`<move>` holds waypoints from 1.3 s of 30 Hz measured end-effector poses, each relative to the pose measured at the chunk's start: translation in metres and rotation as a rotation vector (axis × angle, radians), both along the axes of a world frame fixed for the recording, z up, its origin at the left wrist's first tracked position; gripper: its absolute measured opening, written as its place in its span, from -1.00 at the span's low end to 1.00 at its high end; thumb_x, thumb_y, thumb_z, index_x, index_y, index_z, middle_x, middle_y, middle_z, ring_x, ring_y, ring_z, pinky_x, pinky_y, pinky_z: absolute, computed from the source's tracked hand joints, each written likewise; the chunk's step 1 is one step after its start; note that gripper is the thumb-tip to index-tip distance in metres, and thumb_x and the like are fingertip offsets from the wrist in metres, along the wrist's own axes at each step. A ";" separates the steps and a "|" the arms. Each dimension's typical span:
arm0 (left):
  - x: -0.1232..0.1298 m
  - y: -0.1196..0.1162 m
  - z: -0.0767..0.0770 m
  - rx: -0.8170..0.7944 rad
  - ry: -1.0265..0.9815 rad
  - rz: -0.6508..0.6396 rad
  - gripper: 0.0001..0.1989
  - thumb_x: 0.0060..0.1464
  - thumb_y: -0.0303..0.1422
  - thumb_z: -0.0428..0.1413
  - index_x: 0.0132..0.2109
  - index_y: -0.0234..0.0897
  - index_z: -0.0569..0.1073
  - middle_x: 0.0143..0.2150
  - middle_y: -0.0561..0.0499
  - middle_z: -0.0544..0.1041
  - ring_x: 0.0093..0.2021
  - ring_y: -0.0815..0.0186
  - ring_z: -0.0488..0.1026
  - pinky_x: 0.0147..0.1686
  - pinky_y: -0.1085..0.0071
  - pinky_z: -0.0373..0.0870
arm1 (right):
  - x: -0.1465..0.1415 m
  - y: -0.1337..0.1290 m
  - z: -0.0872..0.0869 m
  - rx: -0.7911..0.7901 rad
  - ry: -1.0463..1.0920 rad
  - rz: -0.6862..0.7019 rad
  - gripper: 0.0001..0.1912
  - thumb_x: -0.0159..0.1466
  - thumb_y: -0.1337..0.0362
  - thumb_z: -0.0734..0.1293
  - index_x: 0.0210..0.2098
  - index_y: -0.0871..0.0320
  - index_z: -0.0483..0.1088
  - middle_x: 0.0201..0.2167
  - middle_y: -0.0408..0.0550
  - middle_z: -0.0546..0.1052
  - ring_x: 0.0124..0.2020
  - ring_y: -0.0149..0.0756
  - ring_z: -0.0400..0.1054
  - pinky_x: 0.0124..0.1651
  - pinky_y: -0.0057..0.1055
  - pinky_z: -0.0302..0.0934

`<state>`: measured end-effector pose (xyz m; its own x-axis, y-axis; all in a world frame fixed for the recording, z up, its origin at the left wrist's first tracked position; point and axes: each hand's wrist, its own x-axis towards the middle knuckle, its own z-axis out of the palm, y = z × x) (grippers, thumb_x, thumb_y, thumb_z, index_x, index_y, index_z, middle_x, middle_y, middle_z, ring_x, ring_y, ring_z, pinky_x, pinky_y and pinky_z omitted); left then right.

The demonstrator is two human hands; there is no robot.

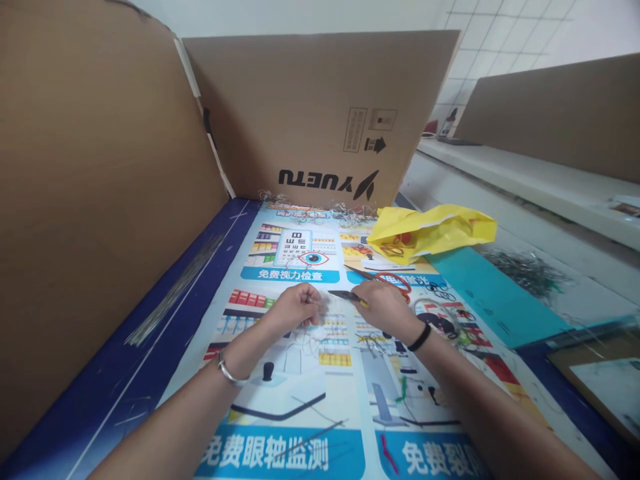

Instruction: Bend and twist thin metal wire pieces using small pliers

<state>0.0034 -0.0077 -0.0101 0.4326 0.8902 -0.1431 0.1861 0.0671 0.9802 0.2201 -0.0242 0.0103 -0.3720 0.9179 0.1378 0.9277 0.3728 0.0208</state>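
Observation:
My left hand (299,307) is closed in a pinch, with thin silvery wire (313,341) trailing at its fingertips. In my right hand (384,305) is a pair of pliers (343,295) with dark jaws and a bit of yellow handle showing. Their jaws point left toward my left fingertips, a short gap away. Just beyond my right hand lies a pair of scissors (404,285) with orange-red handles, its dark blades pointing left. Loops of dark wire (439,291) rest right of the scissors.
Beneath my hands is a printed poster sheet (350,400). Tall cardboard panels (310,107) stand behind and left. A yellow bag (440,230) lies at the back right, near a teal sheet (495,293). Straight wires (173,293) lie left; tangled wire (350,213) lines the back.

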 end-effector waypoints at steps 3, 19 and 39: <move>0.000 0.001 -0.002 0.003 0.023 0.018 -0.85 -0.09 -0.40 0.11 -0.35 -0.27 0.27 -0.62 0.15 0.37 -0.61 0.43 0.38 -0.66 0.57 0.25 | -0.001 -0.002 0.001 0.093 -0.047 -0.012 -0.85 0.18 0.33 0.21 -0.35 0.16 0.42 -0.37 -0.06 0.48 -0.30 -0.31 0.30 -0.33 -0.43 -0.03; 0.003 -0.007 0.001 0.174 0.201 0.260 -0.88 -0.06 -0.45 -0.03 -0.31 -0.20 0.32 -0.38 0.14 0.40 -0.66 0.52 0.32 -0.65 0.56 0.25 | -0.020 -0.020 0.017 0.210 -0.094 -0.104 -0.85 0.17 0.38 0.19 -0.42 0.18 0.40 -0.43 -0.02 0.47 -0.35 -0.30 0.29 -0.37 -0.41 -0.09; 0.013 -0.013 0.002 0.137 0.157 0.441 -0.94 -0.03 -0.44 -0.08 -0.34 -0.20 0.21 -0.63 0.19 0.32 -0.66 0.43 0.33 -0.62 0.54 0.21 | -0.025 -0.026 0.024 0.004 -0.165 -0.165 -0.81 0.09 0.46 0.18 -0.44 0.17 0.42 -0.45 0.01 0.49 -0.40 -0.28 0.33 -0.45 -0.44 -0.09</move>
